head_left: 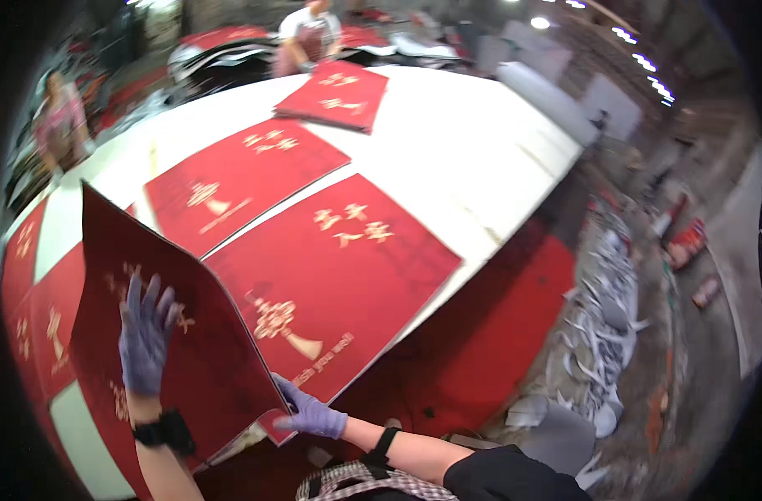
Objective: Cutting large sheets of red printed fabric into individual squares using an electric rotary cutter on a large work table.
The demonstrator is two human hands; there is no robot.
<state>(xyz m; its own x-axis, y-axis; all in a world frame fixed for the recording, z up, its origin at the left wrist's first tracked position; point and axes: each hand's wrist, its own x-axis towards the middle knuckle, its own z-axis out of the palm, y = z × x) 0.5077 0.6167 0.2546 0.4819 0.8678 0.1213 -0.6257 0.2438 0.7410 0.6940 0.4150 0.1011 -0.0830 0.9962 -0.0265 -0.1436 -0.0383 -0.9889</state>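
Note:
A red doormat point(210, 367) with gold print stands tilted up in front of me, its upper edge curving. My left hand point(147, 334), in a purple glove, lies against its printed face with the fingers spread. At the mat's lower right edge my right hand point(312, 416), gloved alike, is closed on the rim; a small red corner piece point(276, 426) shows just below those fingers. Beside the raised mat, another red mat point(339, 267) lies flat on the white table point(448, 142). Behind that one is a further flat red mat point(243, 179).
A stack of red mats point(339, 93) sits at the table's far side, by a person point(310, 37). Another person point(59, 121) stands at the far left. A white roll point(548, 100) lies along the right end. Pale offcuts point(602, 326) heap on the floor at right.

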